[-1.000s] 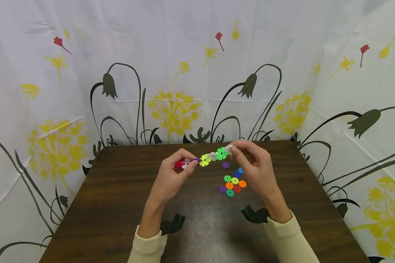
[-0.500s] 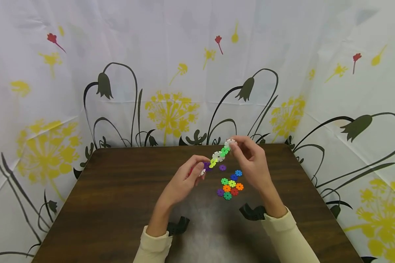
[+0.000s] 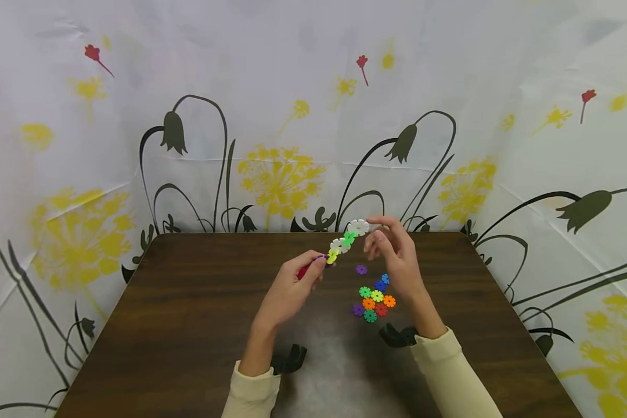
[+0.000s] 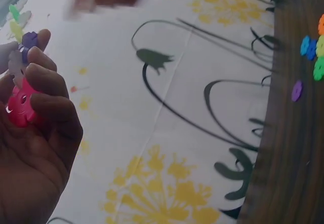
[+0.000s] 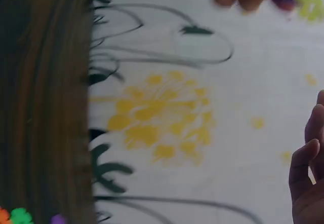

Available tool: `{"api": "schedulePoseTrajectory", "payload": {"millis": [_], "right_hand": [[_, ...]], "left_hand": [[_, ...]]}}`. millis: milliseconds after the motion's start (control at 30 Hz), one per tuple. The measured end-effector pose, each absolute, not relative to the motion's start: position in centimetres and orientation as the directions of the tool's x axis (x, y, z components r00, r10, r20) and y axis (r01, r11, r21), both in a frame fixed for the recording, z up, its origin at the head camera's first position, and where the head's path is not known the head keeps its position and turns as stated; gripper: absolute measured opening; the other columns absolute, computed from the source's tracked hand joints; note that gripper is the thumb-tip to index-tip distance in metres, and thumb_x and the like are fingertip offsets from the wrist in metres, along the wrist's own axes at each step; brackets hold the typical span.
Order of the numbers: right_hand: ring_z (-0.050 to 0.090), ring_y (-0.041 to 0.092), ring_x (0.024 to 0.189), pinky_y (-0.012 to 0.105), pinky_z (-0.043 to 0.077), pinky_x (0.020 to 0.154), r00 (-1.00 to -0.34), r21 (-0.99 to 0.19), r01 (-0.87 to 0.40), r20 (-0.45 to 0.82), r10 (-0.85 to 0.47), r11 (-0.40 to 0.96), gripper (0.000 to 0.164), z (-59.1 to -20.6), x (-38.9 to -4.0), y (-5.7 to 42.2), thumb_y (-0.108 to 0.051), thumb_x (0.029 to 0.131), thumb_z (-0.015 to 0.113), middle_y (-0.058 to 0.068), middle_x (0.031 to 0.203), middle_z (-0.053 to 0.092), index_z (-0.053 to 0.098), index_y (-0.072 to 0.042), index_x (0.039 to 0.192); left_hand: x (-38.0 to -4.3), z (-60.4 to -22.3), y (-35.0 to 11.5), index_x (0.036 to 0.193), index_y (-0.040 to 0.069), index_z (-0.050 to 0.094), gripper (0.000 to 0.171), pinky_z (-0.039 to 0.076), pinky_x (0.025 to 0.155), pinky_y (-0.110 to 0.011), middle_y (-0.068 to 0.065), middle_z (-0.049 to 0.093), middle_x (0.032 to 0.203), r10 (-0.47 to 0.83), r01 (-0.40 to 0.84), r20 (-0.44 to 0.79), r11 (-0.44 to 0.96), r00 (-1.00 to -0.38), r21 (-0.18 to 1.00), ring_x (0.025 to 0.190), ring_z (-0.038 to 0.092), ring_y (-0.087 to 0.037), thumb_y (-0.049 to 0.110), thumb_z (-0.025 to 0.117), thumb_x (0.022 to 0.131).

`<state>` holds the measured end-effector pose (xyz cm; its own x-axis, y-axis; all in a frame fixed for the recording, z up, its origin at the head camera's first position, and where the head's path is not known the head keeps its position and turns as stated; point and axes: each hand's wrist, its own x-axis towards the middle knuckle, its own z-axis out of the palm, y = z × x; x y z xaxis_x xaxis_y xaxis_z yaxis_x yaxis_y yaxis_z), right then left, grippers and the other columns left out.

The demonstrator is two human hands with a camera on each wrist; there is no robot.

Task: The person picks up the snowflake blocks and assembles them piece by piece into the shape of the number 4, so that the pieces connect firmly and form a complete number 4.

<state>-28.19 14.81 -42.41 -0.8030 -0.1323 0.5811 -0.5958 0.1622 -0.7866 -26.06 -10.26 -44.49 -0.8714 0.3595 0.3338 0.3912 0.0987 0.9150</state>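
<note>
My left hand [image 3: 291, 290] grips a chain of interlocking flower discs [image 3: 349, 238] by its lower end, above the table. Red, white and purple discs lie within the fingers; yellow, white, green and white ones stretch up to the right. In the left wrist view, the red disc [image 4: 21, 105] sits against the curled fingers. My right hand [image 3: 399, 261] is beside the white end disc [image 3: 359, 227], its index fingertip close to the rim; whether they touch I cannot tell. In the right wrist view, the right hand [image 5: 309, 183] has loosely bent fingers holding nothing visible.
On the brown wooden table [image 3: 188, 325], below the right hand, lie several loose flower discs in a cluster, among them a red disc [image 3: 381, 309]. One purple disc [image 3: 361, 269] lies apart, farther back. A patterned curtain [image 3: 277, 87] hangs behind the table.
The chain has swung from nearly level to slanting up to the right as the left hand moved right. The right hand has let go of the white end disc and its fingers have loosened.
</note>
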Motion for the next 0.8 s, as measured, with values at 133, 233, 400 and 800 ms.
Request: {"api": "schedulePoseTrajectory", "payload": {"millis": [133, 233, 400, 800], "right_hand": [[0.059, 0.022, 0.072, 0.026, 0.05, 0.067, -0.911, -0.85, -0.412, 0.392, -0.127, 0.33, 0.025, -46.4, -30.8, 15.9, -0.023, 0.114, 0.053, 0.018, 0.086, 0.066, 0.064, -0.006, 0.129], [0.056, 0.021, 0.074, 0.03, 0.046, 0.068, -0.958, -0.834, -0.277, 0.276, -0.074, 0.478, 0.024, -49.3, -32.7, 16.6, -0.027, 0.113, 0.058, 0.014, 0.086, 0.064, 0.068, -0.008, 0.124], [0.058, 0.026, 0.079, 0.037, 0.046, 0.072, -0.993, -0.745, -0.062, 0.111, 0.031, 0.664, 0.023, -52.6, -34.9, 17.6, -0.029, 0.109, 0.063, 0.012, 0.096, 0.068, 0.072, -0.011, 0.12], [0.069, 0.037, 0.104, 0.056, 0.055, 0.087, -0.986, -0.524, 0.121, -0.165, 0.039, 0.843, 0.042, -56.9, -37.0, 18.5, -0.044, 0.101, 0.071, 0.015, 0.129, 0.071, 0.065, -0.015, 0.132]], "left_hand": [[-25.8, -44.1, -11.7, 0.112, 0.012, 0.075, 0.021, 0.048, 0.061, -0.025, -0.015, 0.061, 0.087, 0.274, 0.4, 0.364, 0.087, -0.89, 0.912, 0.072, 0.056, -0.017, 0.025, 0.059, 0.112], [-25.7, -43.8, -12.7, 0.11, 0.01, 0.075, 0.021, 0.043, 0.058, -0.024, -0.013, 0.06, 0.085, 0.192, 0.421, 0.399, 0.085, -0.896, 0.903, 0.069, 0.052, -0.015, 0.023, 0.059, 0.112], [-25.9, -43.2, -13.4, 0.106, 0.005, 0.074, 0.021, 0.037, 0.058, -0.022, -0.004, 0.058, 0.082, 0.074, 0.441, 0.436, 0.062, -0.897, 0.896, 0.067, 0.047, -0.014, 0.018, 0.059, 0.112], [-24.9, -40.9, -12.6, 0.101, -0.012, 0.067, 0.034, 0.043, 0.057, -0.019, 0.001, 0.06, 0.077, 0.121, 0.444, 0.464, -0.16, -0.878, 0.882, 0.066, 0.049, -0.01, 0.015, 0.052, 0.113]]}}
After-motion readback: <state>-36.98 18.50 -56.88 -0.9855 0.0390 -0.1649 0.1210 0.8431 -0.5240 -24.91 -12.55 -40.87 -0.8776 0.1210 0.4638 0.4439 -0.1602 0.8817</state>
